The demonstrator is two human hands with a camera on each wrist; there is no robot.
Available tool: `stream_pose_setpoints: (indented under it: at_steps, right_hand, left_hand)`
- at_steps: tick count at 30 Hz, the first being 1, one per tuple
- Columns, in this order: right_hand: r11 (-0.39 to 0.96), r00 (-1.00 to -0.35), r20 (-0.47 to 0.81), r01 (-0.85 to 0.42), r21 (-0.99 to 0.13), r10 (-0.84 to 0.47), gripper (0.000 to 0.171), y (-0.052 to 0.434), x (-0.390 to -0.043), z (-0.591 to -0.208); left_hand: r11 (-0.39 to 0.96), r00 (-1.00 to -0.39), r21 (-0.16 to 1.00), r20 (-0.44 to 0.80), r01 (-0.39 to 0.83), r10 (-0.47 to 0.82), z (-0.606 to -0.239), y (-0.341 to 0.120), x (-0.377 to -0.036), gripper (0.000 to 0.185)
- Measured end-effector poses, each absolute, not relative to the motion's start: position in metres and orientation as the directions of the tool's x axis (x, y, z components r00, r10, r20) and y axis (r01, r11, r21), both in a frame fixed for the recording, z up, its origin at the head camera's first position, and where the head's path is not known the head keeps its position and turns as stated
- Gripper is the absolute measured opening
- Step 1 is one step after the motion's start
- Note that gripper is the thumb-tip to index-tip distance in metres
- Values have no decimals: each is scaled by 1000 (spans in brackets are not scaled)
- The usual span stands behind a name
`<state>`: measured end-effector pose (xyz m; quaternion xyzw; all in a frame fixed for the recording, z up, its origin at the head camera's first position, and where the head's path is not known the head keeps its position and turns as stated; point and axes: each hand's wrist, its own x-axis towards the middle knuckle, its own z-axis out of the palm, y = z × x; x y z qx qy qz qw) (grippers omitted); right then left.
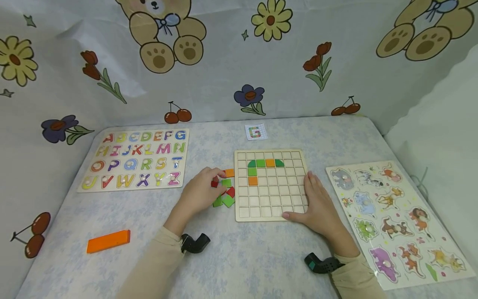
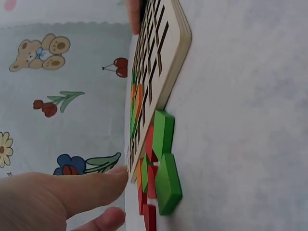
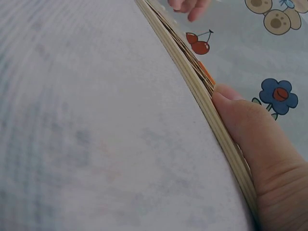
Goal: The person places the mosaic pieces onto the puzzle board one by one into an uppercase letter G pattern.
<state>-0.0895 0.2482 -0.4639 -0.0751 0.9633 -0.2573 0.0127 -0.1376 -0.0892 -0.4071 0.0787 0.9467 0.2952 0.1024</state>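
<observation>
The left hand (image 1: 201, 192) is curled over a loose heap of small red and green wooden tiles (image 1: 225, 195) and pinches a small red tile (image 1: 214, 183) between its fingertips, just beside the left edge of the pale wooden grid board (image 1: 271, 209). The right hand (image 1: 319, 204) lies flat with straight fingers on the board's near right corner, pressing it to the table (image 1: 242, 257).

The pinch looks shallow, so the red tile could slip and drop back into the heap. The heap lies close against the board's edge, so a careless lift of the fingers could knock tiles about. If the right hand eased off, a nudge from the left could shift the board and unseat the pieces already set.

The board is a square of light plywood cut into a grid of cells. A few green and orange tiles (image 1: 261, 163) fill its upper left in a hooked line.
</observation>
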Motion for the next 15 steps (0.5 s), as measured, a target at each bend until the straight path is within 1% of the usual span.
stream_pose_setpoints:
  at_steps: [3, 7, 15]
  right_hand:
    - [859, -988, 15, -139, -492, -152, 140, 248, -90, -463]
    - [858, -988, 12, -139, -494, -154, 140, 249, -90, -463]
    - [855, -987, 32, -152, -495, -157, 141, 248, -90, -465]
  left_hand:
    - [843, -960, 533, -191, 75, 206, -407, -102, -130, 28]
    - [864, -949, 496, -220, 90, 225, -411, -111, -118, 29]
    - [853, -952, 518, -222, 66, 209, -415, -111, -108, 20]
